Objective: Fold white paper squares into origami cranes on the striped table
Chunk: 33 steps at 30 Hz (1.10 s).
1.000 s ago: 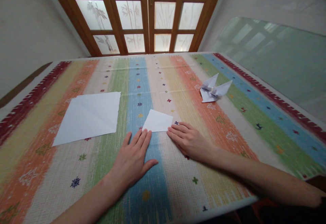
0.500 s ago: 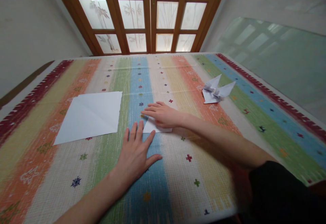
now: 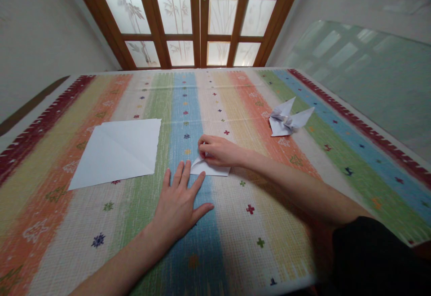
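Note:
A small folded piece of white paper (image 3: 215, 171) lies on the striped tablecloth, partly covered by my right hand (image 3: 218, 150). The fingers of that hand are curled in a pinch at the paper's upper part, where a flap stands slightly raised. My left hand (image 3: 182, 197) rests flat with fingers spread, its index fingertip at the paper's lower edge. Left of both hands lies a large white sheet (image 3: 117, 152) with a diagonal crease and a ragged right edge.
A folded paper figure (image 3: 288, 119) with two upright points stands at the right. The striped tablecloth (image 3: 141, 224) covers the table. Beyond the far edge are wooden doors (image 3: 200, 22) with frosted panes, and a glass board (image 3: 363, 76) leans on the right.
My right hand's fingers have gone from stretched flat over the paper to curled in a pinch on it, lifting a flap a little. My left hand stays put.

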Each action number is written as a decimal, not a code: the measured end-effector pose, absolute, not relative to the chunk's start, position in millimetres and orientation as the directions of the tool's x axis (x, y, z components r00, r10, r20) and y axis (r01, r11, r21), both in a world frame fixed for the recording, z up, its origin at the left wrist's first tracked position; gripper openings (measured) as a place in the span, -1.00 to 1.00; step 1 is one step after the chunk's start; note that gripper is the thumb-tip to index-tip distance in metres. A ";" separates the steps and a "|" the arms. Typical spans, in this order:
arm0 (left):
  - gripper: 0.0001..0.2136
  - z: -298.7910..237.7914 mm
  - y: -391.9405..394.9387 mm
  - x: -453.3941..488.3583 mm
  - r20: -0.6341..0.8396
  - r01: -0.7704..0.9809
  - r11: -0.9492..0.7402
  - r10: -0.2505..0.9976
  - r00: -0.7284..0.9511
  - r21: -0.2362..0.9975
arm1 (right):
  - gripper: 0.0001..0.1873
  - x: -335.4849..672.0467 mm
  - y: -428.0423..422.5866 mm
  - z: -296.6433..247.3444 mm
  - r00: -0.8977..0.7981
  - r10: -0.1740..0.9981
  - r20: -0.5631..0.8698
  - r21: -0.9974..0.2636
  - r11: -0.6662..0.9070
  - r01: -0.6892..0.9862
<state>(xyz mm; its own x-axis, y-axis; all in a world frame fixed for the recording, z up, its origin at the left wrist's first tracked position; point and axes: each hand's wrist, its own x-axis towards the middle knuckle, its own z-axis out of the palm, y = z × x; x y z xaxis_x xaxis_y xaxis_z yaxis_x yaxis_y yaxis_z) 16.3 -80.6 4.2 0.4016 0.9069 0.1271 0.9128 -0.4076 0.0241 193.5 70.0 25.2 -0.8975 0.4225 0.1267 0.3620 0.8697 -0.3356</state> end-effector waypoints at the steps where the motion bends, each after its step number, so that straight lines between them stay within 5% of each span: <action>1: -0.31 4.1 -80.8 16.3 0.131 0.913 -0.408 0.906 0.402 0.024 | -0.85 195.2 70.2 22.9 -0.893 0.426 0.143 -0.352 0.866 0.357; 5: -0.32 3.2 -80.7 15.6 0.142 0.910 -0.414 0.903 0.405 0.040 | -0.70 201.2 72.4 12.2 -0.867 0.442 0.231 -0.334 0.873 0.356; 15: -0.34 4.2 -80.6 15.9 0.118 0.900 -0.433 0.897 0.425 0.052 | -0.71 221.5 65.7 -3.0 -0.865 0.218 0.452 -0.150 0.974 0.167; 23: -0.34 5.5 -81.4 17.1 0.112 0.896 -0.442 0.893 0.435 0.046 | -0.70 229.1 57.7 -7.2 -0.866 0.109 0.489 0.022 0.990 0.137; 33: -0.32 4.0 -81.0 16.2 0.102 0.891 -0.451 0.890 0.445 0.049 | -0.68 229.8 58.0 -6.4 -0.858 0.044 0.511 0.044 0.996 0.077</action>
<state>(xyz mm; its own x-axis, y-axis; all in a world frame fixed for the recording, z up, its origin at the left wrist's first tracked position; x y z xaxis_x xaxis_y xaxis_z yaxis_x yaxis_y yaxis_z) 16.2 -81.0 4.0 0.4446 0.8899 0.1021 0.8913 -0.4508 0.0486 229.8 58.0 -6.4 -0.8584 0.0441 0.5110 0.0774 0.9960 0.0440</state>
